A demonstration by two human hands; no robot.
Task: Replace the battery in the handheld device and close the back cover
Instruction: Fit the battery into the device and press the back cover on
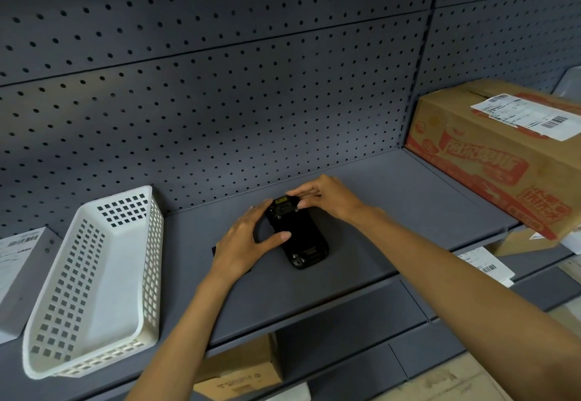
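Note:
A black handheld device (298,237) lies back side up on the grey shelf (361,212), its far end showing a yellow label and small screws. My left hand (245,243) grips its left side, thumb across the middle of the back and fingers at the far left edge. My right hand (327,196) holds the far end, fingertips pressing on the top edge. A small dark object (214,251) peeks out from under my left hand; I cannot tell what it is.
A white perforated plastic basket (94,281) stands on the shelf at the left, a white box (19,271) beside it. A printed cardboard carton (503,155) sits at the right. Pegboard backs the shelf. Cardboard boxes (245,369) lie on lower shelves.

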